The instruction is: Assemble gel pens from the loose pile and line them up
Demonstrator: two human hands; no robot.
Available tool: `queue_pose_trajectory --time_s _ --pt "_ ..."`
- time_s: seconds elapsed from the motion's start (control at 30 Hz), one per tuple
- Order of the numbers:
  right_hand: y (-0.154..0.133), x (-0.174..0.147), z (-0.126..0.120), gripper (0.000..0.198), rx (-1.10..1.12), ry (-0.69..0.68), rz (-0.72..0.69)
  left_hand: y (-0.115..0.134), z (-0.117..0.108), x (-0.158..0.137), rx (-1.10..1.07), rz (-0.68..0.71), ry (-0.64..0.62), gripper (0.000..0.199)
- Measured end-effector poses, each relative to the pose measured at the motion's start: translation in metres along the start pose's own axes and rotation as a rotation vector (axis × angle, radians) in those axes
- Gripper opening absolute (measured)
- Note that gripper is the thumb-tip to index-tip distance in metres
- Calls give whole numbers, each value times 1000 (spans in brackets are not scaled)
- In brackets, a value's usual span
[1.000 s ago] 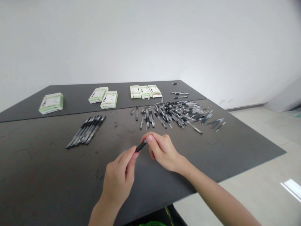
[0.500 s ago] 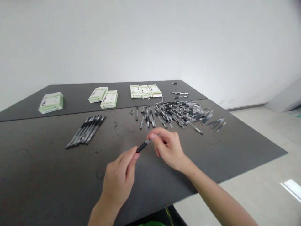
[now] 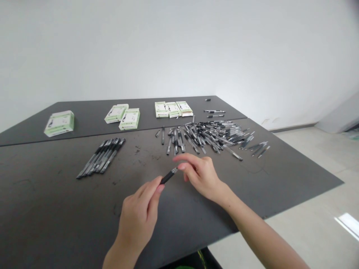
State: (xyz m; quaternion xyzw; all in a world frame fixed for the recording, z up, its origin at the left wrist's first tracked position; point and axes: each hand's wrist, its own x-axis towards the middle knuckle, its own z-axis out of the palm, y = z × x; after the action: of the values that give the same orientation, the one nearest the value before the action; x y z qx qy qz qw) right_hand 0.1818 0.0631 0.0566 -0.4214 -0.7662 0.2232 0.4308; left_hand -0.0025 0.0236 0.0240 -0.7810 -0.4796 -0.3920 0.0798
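A black-gripped pen (image 3: 169, 176) is pinched between the thumb and fingers of my left hand (image 3: 141, 213), its clear tip pointing up and to the right. Most of its barrel is hidden inside that hand. My right hand (image 3: 200, 173) is at the tip, thumb close to or touching it, with the index finger lifted away from the thumb. To the left lies a neat row of capped pens (image 3: 101, 157). Beyond my hands spreads a large loose pile of pens and pen parts (image 3: 210, 134).
Green-and-white boxes stand along the back: one at the far left (image 3: 60, 123), a pair (image 3: 129, 118) in the middle, and three together (image 3: 173, 109) farther right. Loose pens (image 3: 214, 111) and a small black cap (image 3: 208, 99) lie at the back right. Thin refills (image 3: 259, 148) lie near the right edge.
My right index finger has lifted off the pen tip, opening the pinch. My left hand with the pen has shifted slightly left and down.
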Motion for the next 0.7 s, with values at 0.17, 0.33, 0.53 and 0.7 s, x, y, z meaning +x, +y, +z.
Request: queue_pose_trajectory --time_s 0.17,0.33,0.53,0.7 --pt "6 45 -35 38 -211 122 37 1 1 0 17 -15 -34 25" --pt "39 119 -42 32 -793 -301 2 2 0 -1 30 13 -52 26" --pt "84 159 -15 27 -950 -530 63 6 -2 -3 0 -4 -109 22" --pt "100 171 -2 28 -1005 -582 97 8 -2 -5 -25 -13 -125 20"
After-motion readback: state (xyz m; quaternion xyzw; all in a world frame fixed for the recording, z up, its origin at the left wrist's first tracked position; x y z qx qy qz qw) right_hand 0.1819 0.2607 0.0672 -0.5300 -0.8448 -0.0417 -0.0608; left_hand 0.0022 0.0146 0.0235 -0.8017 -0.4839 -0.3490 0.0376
